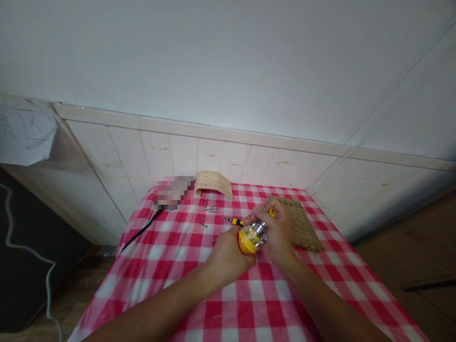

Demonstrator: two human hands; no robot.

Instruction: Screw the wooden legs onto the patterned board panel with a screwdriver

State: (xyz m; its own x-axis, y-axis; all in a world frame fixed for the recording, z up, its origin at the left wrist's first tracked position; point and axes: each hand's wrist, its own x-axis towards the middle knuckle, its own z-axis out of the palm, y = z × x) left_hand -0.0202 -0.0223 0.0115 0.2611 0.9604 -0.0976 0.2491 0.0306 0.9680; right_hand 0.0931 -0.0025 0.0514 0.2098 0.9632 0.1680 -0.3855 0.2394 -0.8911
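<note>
Both hands meet over the middle of a table covered with a red and white checked cloth (199,294). My left hand (228,254) is closed round the yellow base of a round bit holder (251,236) with silvery bits standing in it. My right hand (276,232) wraps over the holder's top and pinches a small yellow piece (272,212) between its fingers. A small yellow and black screwdriver (235,221) lies on the cloth just left of the hands.
A curved wooden piece (213,183) rests at the table's far edge by the panelled wall. Loose metal screws (211,207) and a hex key (203,221) lie near it. A brown perforated board (301,228) lies right of my hands. A black cable (140,231) runs off the left edge.
</note>
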